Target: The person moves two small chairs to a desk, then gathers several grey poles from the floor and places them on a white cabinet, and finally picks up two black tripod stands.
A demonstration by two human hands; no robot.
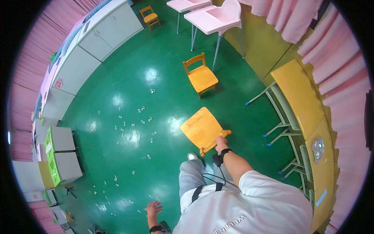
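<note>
R hand [221,142] clamped on back rail of small yellow wooden chair [202,128], tilted seat-up clear of green floor [241,101], prob. gripped at the back so it carries one-handed. L hand [153,208] free, fingers spread, low at our side. We count 3 such chairs: held one, second [200,76] by pink high chair [218,17], third [149,16] near white cabinets [93,43]. Small white hooks [134,126] scattered, approx. 30+.

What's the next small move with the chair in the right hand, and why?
Probably carry the small yellow chair forward and set it beside the other yellow chair. The right hand grips its back with the seat tilted off the green floor; the left hand hangs open and empty.
</note>
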